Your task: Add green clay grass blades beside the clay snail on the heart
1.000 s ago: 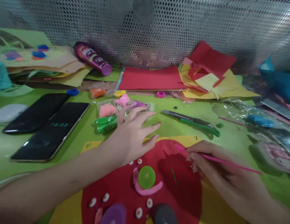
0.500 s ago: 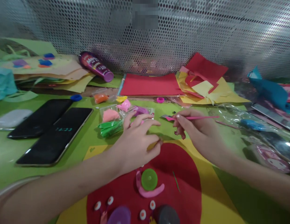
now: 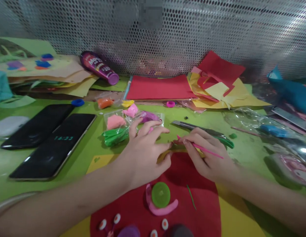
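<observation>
My left hand [image 3: 145,153] rests at the top edge of the red paper circle [image 3: 187,204], thumb and forefinger pinched on something small that I cannot make out. My right hand [image 3: 207,154] meets it fingertip to fingertip and grips a thin pink stick tool [image 3: 204,149], its tip pointing at the pinch. Below the hands a clay snail [image 3: 160,197] with a green disc shell and pink body lies on the red circle. A thin green clay strand [image 3: 191,197] lies beside it.
Bags of coloured clay [image 3: 115,130] lie just beyond my left hand. A green utility knife [image 3: 204,131] lies behind my right hand. Two dark phones [image 3: 51,141] sit at left. Red and yellow paper sheets [image 3: 162,87], a purple tube [image 3: 98,67] and plastic wrappers [image 3: 261,123] line the back and right.
My right hand came down from above the knife to meet my left hand. The left hand went from spread fingers to a pinch at the circle's edge.
</observation>
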Motion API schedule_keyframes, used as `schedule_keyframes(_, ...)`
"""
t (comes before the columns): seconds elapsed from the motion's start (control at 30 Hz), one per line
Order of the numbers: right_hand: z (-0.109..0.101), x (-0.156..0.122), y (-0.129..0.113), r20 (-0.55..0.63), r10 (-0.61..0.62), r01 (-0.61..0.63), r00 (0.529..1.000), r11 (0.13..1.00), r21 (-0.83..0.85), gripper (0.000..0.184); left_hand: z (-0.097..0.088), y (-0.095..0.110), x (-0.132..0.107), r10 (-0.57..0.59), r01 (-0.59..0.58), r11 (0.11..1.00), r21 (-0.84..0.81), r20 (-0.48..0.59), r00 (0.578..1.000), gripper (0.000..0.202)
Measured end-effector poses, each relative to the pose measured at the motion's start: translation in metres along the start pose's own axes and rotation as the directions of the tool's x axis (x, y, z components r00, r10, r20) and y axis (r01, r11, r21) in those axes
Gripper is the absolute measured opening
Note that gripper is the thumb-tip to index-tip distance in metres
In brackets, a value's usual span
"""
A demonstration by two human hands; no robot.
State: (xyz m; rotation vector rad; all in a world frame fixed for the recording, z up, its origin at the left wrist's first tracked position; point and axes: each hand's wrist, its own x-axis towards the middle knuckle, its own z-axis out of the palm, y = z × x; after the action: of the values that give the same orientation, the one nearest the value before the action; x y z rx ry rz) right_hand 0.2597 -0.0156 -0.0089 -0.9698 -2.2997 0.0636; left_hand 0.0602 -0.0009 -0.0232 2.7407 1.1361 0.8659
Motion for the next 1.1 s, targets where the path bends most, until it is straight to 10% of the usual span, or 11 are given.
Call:
schedule_keyframes(0.6, 0.0048, -0.0008, 0.0022, 0.043, -0.146, 0.150, 0.988, 0.983, -0.105, 0.012, 0.0017, -0.0001, -0.0011, -0.011, 0.012, 0.999, 0.034, -0.013, 1.000, 0.024)
schedule_keyframes(1.1, 0.0046, -0.0014, 0.0051, -0.008, 0.062, -0.062, 0.998, 0.998, 0.003, 0.014, 0.0028, -0.0023, -0.0024, 0.007, -0.006, 0.998, 0.067, -0.023, 1.000, 0.023)
